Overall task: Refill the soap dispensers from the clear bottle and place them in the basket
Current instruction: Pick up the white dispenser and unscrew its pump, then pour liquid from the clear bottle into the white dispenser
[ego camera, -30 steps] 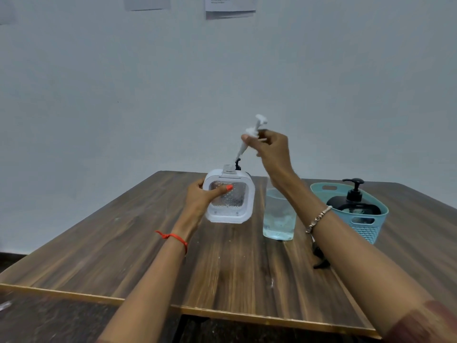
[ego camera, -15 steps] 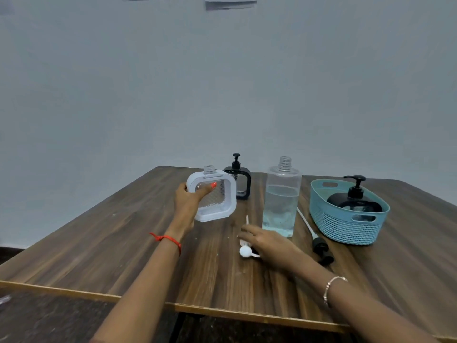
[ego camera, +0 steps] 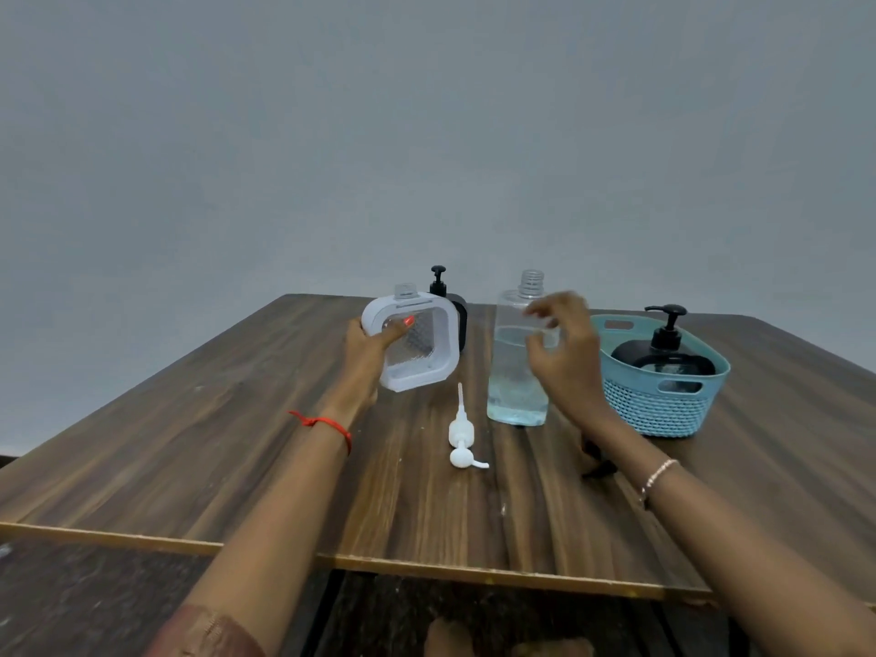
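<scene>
"White dispenser [ego camera: 417, 343], neck uncapped: position?" asks one observer.
"Left of the clear bottle [ego camera: 509, 372], tilted; left hand [ego camera: 367, 353] wrapped round its edge, thumb on the window. White pump [ego camera: 460, 431] lies flat, near-left of the bottle."
"Right hand [ego camera: 566, 358]?"
"Blurred, fingers curled at the bottle's right side; contact unreadable. Basket [ego camera: 663, 410] right of the bottle, black dispenser [ego camera: 663, 360] inside. Second black dispenser [ego camera: 439, 282], far-left, mostly hidden."

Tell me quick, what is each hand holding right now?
Left hand grips the white dispenser.
Right hand is open at the clear bottle, not yet gripping it.
</scene>
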`<state>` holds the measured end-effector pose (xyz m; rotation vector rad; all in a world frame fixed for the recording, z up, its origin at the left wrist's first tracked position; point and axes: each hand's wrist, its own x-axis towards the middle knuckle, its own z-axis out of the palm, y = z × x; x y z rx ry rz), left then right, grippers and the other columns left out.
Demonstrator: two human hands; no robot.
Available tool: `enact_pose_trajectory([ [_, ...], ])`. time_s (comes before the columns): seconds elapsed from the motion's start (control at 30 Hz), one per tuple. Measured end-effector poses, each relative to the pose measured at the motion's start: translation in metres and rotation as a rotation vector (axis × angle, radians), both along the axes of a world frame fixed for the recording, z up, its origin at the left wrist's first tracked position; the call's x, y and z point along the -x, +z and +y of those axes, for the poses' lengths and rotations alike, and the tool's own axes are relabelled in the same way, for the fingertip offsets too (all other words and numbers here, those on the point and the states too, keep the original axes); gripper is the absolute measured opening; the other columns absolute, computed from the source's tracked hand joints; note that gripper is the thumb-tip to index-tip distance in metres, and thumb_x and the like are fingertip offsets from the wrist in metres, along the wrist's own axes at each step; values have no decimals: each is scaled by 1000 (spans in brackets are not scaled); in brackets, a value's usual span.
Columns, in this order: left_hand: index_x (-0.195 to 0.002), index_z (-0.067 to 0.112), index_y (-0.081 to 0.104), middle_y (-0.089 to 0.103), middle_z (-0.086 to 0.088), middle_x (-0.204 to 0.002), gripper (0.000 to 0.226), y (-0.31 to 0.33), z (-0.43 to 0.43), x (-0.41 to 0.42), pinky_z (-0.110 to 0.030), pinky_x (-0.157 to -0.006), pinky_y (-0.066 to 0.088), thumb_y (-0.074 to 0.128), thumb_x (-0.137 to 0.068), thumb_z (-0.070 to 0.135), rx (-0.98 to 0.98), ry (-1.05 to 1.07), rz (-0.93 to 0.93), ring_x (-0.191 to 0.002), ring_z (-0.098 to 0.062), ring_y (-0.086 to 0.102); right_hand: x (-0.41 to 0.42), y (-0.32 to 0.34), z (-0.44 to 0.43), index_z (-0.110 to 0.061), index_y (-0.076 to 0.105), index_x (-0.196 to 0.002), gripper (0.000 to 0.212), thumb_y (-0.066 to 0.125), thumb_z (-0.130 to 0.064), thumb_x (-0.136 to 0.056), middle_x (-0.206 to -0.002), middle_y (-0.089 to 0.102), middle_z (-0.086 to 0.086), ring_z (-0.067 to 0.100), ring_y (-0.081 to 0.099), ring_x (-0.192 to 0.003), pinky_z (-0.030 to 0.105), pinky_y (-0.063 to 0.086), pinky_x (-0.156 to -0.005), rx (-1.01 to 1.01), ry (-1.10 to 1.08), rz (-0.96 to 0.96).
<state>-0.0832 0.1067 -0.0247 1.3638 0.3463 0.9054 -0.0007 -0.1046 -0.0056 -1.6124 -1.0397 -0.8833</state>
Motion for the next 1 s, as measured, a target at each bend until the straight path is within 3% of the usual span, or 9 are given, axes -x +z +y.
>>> enact_pose_trajectory([
  [0.07, -125, 0, 51, 61, -17, -120, 52, 1, -4, -3, -15, -55, 51, 72, -79, 13, 30, -4, 0, -89, -17, 62, -10, 10, -4, -7, 51, -109, 39, 64, 1, -74, -106, 44, 1, 13, 44, -98, 17, 38, -83, -127, 1, 213],
  [0.2, -125, -3, 50, 61, -19, -117, 52, 4, -12, -9, -17, -56, 52, 71, -80, 10, 41, -28, -9, -84, -15, 62, -39, 5, -5, -16, 30, -136, 85, 81, -21, -68, -126, 45, 5, 17, 48, -112, 32, 43, -94, -8, 144, 691],
  [0.27, -125, -3, 48, 60, -16, -114, 53, 6, -17, -11, -20, -59, 51, 71, -79, 10, 47, -13, -2, -84, -15, 62, -48, -1, -1, -15, 41, -131, 86, 86, -22, -58, -122, 57, 6, 23, 57, -110, 39, 50, -91, 42, 283, 810],
  [0.37, -124, -4, 47, 59, -15, -112, 54, 10, -21, -15, -25, -65, 50, 72, -78, 7, 40, 9, 4, -90, -21, 60, -53, -6, 9, -25, 59, -103, 57, 88, -15, -55, -100, 68, 0, 22, 66, -96, 37, 56, -79, 35, 283, 758],
  [0.53, -118, -2, 52, 62, -16, -110, 53, 16, -24, -14, -28, -67, 53, 77, -73, 9, -46, 40, 13, -88, -23, 61, -48, -9, 19, -20, 53, -109, 83, 90, -42, -39, -100, 64, -6, 5, 62, -89, 21, 54, -72, -4, 138, 673],
  [0.67, -106, 8, 54, 64, -10, -103, 48, 18, -24, -9, -40, -76, 56, 83, -67, 15, -140, 87, 56, -89, -26, 63, -34, -2, 23, -6, 48, -110, 72, 90, -16, -52, -98, 55, -2, 1, 52, -79, -2, 40, -63, -53, 62, 572],
  [0.77, -102, 13, 52, 63, -6, -100, 49, 20, -25, -5, -35, -71, 55, 85, -65, 18, -195, 147, 86, -86, -22, 62, -35, 10, 25, -11, 43, -104, 68, 89, -18, -54, -99, 53, 1, 15, 51, -87, 4, 39, -60, 0, 9, 490],
  [0.83, -102, 14, 52, 62, -4, -99, 51, 23, -27, -2, -25, -63, 49, 85, -64, 19, -234, 190, 96, -85, -20, 60, -37, 22, 27, -18, 39, -101, 69, 88, -24, -53, -100, 53, 1, 18, 52, -89, 19, 42, -65, 70, -28, 434],
  [1.0, -101, 17, 50, 58, 0, -99, 52, 26, -35, 3, -18, -58, 42, 86, -63, 20, -279, 279, 88, -88, -18, 57, -31, 49, 28, -18, 40, -118, 78, 84, -31, -55, -107, 57, -2, 20, 56, -90, 33, 45, -73, 257, -137, 230],
])
